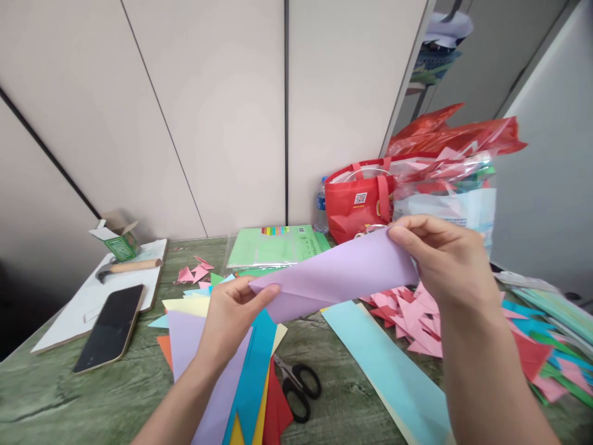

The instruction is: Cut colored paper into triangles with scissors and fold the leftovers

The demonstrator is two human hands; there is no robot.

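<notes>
A strip of purple paper (338, 272) is stretched between my two hands above the table, a crease running along it. My left hand (231, 309) pinches its left end between thumb and fingers. At the upper right corner my right hand (440, 253) grips it the same way. Under my left hand lies a fanned pile of coloured paper, with a purple sheet (185, 340) and a blue strip (252, 364) on top. Black-handled scissors (299, 383) rest beside the pile, their blades partly hidden. A long light-blue strip (384, 364) lies below my right hand.
Pink folded paper pieces (417, 318) are heaped at the right. A red bag (356, 207), a water bottle (321, 204) and a green paper pack (278, 247) stand or lie at the back. On the left are a phone (111, 327), a hammer (132, 267) and a small box (118, 238).
</notes>
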